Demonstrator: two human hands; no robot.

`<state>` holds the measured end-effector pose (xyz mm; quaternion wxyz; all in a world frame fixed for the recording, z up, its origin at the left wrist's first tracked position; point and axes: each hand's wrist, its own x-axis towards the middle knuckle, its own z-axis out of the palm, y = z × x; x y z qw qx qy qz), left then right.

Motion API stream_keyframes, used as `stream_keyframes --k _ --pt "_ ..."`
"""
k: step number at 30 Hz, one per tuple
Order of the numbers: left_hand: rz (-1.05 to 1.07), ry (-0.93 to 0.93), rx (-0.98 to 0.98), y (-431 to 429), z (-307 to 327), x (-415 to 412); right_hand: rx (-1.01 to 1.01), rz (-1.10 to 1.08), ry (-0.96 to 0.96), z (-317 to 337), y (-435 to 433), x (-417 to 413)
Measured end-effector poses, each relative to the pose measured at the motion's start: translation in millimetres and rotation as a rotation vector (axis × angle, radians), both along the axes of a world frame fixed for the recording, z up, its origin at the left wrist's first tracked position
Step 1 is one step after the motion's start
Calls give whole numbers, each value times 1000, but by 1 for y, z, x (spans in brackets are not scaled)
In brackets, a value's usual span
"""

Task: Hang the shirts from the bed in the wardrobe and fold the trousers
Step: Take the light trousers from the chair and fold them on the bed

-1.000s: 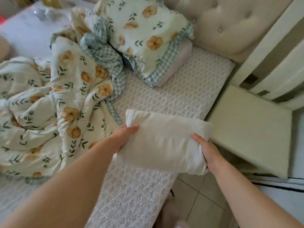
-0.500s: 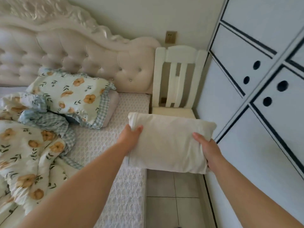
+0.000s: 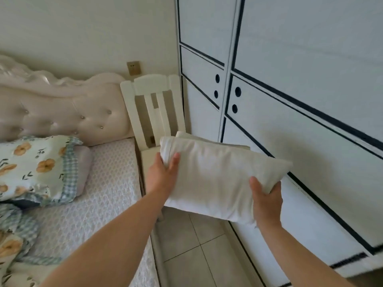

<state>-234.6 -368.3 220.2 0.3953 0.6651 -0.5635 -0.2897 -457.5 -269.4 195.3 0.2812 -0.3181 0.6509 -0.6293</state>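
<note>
The wardrobe (image 3: pixel 290 100) now fills the right half of our view, where a second ago we were looking down at bedding. So we have turned away from the bed (image 3: pixel 107 183), which now lies well to the left of the wardrobe. The chair (image 3: pixel 153 104) stands just beside the wardrobe's left edge, against the wall. The folded cream trousers (image 3: pixel 217 179), as we take the bundle to be, were over the mattress edge a second ago. They are now held in the air in front of the wardrobe's closed doors, over the strip of floor (image 3: pixel 186 255) at its foot and touching neither. Our grip has not changed. The left hand (image 3: pixel 161 177) clasps the end farther from the wardrobe, with the thumb lying on top of the cloth. The right hand (image 3: pixel 267 201) clasps the corner nearer the wardrobe, thumb on top and fingers curled round the edge. We judge the folding of this pair finished and the carry to storage under way. Since the doors are shut and both hands are full, one hand will probably have to let go, or the bundle must rest somewhere first.
</note>
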Motion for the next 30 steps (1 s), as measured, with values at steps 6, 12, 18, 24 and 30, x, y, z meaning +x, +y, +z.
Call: stream_keyframes --k 6,12,18,24,30 --pt "-1 90 -109 18 21 -42 -222 -94 137 16 36 -27" --pt "2 185 -193 61 44 -81 -289 -126 174 35 77 -59" --pt "6 245 -272 126 44 -104 -372 -102 210 37 143 -80" --pt "27 381 -268 205 42 -127 -400 -91 233 40 227 -92" --pt "-113 389 -324 266 38 -171 -411 -207 215 35 303 -129"
